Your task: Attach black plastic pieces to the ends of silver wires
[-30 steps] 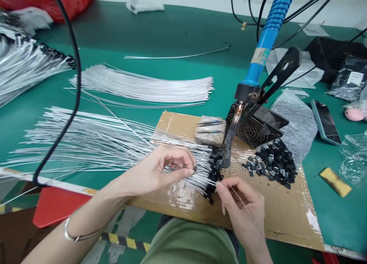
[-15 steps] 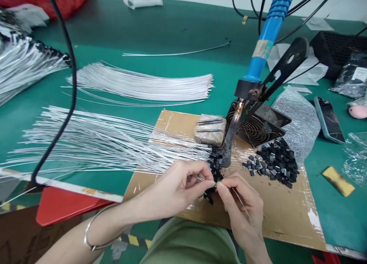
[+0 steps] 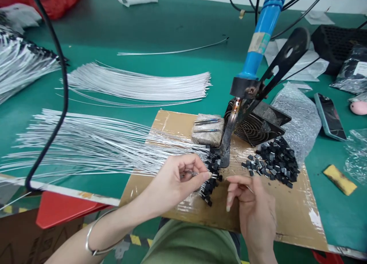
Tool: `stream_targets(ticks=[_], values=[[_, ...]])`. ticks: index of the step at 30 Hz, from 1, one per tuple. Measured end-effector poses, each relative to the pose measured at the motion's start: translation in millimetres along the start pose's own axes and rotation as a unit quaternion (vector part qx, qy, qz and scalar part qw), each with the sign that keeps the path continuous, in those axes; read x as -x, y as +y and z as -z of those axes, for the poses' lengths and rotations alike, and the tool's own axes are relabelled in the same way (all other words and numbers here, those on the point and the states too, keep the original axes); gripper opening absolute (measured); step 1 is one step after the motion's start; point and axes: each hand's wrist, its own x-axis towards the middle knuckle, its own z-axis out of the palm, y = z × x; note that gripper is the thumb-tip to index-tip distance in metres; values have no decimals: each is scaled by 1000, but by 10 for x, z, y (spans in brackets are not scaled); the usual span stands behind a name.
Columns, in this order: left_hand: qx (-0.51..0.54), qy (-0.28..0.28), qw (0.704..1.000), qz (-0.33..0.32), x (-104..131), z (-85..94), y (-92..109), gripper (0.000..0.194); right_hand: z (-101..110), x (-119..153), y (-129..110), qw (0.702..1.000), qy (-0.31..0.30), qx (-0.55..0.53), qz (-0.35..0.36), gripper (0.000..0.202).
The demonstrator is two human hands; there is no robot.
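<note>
My left hand [image 3: 187, 176] is closed in a pinch on a white wire [image 3: 195, 174], whose tip shows just past the thumb. It hovers over the black connector ends [image 3: 210, 191] of a bundle of white wires [image 3: 114, 141]. To its right, over the cardboard, my right hand [image 3: 252, 203] has its fingers bent around a thin silvery solder wire [image 3: 249, 188]; part of that strand is hidden by the fingers. A soldering iron with a blue handle [image 3: 255, 46] stands clamped beyond both hands, its bent tip pointing down.
Loose black connector pieces [image 3: 279, 161] lie heaped on the cardboard sheet [image 3: 292, 218]. Behind stand a small fan [image 3: 255, 126] and a block with metal tips [image 3: 208, 136]. Another white wire bundle [image 3: 137, 82], a phone [image 3: 329, 117] and a yellow sponge [image 3: 340, 180] rest on the green table.
My right hand has moved right and away from my left fingertips, its fingers loosening from their pinch. My left hand has shifted slightly left, still pinching the white wire.
</note>
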Motion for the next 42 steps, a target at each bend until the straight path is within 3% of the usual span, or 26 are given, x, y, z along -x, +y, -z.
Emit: stream_targets(ticks=[4, 10, 18, 24, 31, 42], values=[[8, 7, 1000, -12, 9, -34, -4, 25, -152, 24, 39, 999, -12, 32, 2, 26], [-1, 6, 1000, -22, 42, -37, 1, 25, -355, 63, -42, 998, 26, -4, -66, 23], [-11, 13, 999, -35, 62, -63, -45, 24, -282, 23, 47, 998, -26, -31, -48, 16], [-40, 19, 998, -37, 105, -78, -76, 25, -327, 42, -36, 996, 10, -37, -85, 17], [-68, 10, 997, -48, 105, -69, -50, 25, -206, -28, -30, 986, -66, -76, -135, 15], [-52, 39, 997, -47, 95, -134, -102, 24, -225, -6, -5, 985, -54, -103, -131, 14]])
